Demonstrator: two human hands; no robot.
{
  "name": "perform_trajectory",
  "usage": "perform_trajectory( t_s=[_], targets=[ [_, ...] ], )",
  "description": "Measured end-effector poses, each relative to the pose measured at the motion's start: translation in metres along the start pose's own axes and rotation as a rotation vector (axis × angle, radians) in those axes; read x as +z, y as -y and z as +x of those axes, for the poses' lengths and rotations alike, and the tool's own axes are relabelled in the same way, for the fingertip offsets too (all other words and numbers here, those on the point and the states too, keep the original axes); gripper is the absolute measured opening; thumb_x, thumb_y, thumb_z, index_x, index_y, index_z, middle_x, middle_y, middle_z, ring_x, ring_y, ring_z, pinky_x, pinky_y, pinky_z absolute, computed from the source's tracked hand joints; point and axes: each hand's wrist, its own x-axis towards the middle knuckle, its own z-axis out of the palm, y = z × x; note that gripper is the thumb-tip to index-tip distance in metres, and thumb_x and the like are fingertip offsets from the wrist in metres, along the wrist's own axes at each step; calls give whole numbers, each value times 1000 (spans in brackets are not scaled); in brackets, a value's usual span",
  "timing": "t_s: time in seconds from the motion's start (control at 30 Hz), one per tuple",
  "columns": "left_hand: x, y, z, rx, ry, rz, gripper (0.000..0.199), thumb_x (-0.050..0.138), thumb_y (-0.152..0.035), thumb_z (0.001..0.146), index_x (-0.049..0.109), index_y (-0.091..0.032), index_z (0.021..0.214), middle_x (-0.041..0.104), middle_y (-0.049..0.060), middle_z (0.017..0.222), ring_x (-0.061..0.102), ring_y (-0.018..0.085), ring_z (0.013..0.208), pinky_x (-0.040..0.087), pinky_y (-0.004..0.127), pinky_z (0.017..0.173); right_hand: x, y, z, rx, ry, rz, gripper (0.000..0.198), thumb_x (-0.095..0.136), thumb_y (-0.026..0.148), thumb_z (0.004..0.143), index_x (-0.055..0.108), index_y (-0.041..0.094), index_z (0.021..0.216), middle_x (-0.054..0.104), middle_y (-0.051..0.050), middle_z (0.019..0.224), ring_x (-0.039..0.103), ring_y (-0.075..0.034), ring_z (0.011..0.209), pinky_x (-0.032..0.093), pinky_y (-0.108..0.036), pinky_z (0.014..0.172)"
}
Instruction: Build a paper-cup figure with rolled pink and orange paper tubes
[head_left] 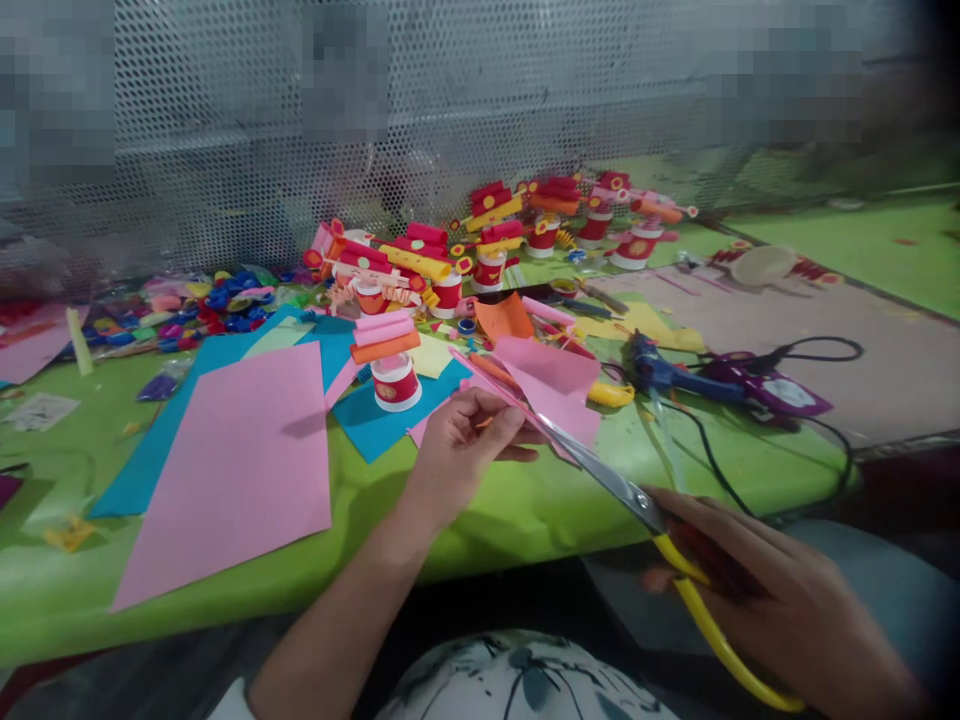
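My left hand is closed, thumb against fingers, on a piece of pink paper. A narrow edge of this paper runs past my thumb toward the upper left. In my right hand are scissors with yellow handles, their long metal blades pointing up and left to the paper beside my left fingertips. The blades look nearly together. Just beyond my left hand stands a red and white paper cup topped with pink and orange paper rolls.
Large pink and blue sheets lie at left. Several decorated cups line the back before a perforated metal screen. A blue glue gun with a black cord lies at right. Small colourful pieces are heaped at back left.
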Motion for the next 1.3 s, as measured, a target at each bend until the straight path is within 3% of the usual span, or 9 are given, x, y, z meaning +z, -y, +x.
perform_trajectory(
  t_s=[0.4,0.67,0.83,1.3],
  targets=[
    [4,-2,0,-17,90,-8,30,82,-39,81,63,-16,82,77,4,80,79,21,79,64,29,71,-3,4,4,22,10,-70,50,55,25,88,52,30,138,73,-9,110,78,-26,82,64,-31,70],
    [4,-2,1,-27,59,-12,35,85,-43,75,65,-15,81,77,4,79,80,24,80,64,32,72,-5,6,9,-4,-11,-60,49,54,22,90,53,31,138,75,-6,105,77,-23,77,63,-29,68],
    [4,1,2,-34,57,-11,36,85,-44,76,64,-15,82,77,5,81,80,25,81,64,32,72,-4,4,6,10,4,-106,50,56,23,88,54,30,138,72,-10,114,78,-27,85,64,-34,71],
    [2,2,-1,1,79,55,30,81,-39,81,62,-16,82,76,4,81,79,20,80,63,27,70,-6,9,15,12,28,-24,47,61,28,89,54,29,136,75,-9,107,78,-24,85,63,-28,70]
  ],
)
